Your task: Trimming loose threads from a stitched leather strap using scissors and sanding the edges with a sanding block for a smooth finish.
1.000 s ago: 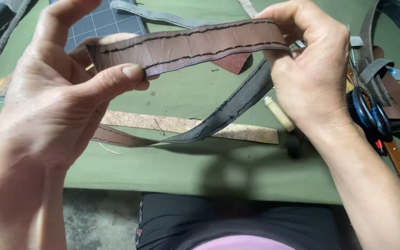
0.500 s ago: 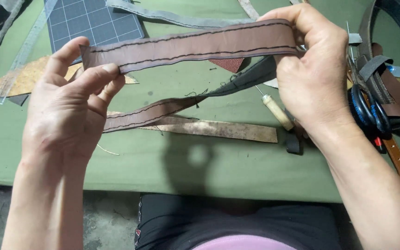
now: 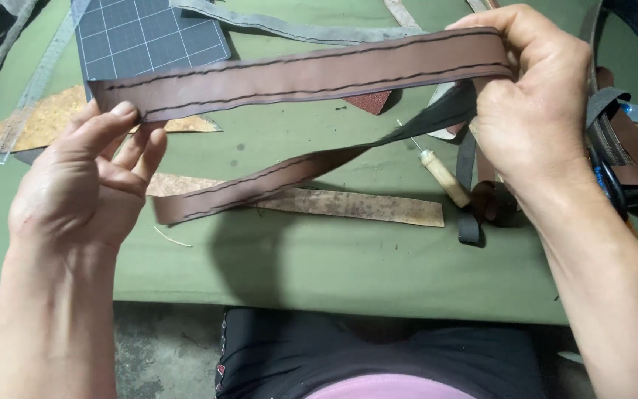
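A long brown leather strap (image 3: 311,77) with two lines of dark stitching is folded over inside my right hand (image 3: 537,111), which grips the fold at the upper right. The upper length runs left to my left hand (image 3: 86,185), whose thumb and fingers pinch its end. The lower length (image 3: 260,188) hangs down slanting toward the left, its free end just right of my left fingers. Both hands are held above a green table (image 3: 319,258).
A wooden-handled awl (image 3: 441,177) and a pale cork-like strip (image 3: 348,207) lie under the strap. A dark gridded cutting mat (image 3: 149,33) and a clear ruler (image 3: 27,96) sit at the upper left. More straps, blue-handled scissors (image 3: 607,181) and tools crowd the right edge.
My left hand slid outward along the strap to its end and moved lower left. The strap now stretches longer between my hands, and its lower length has swung free.
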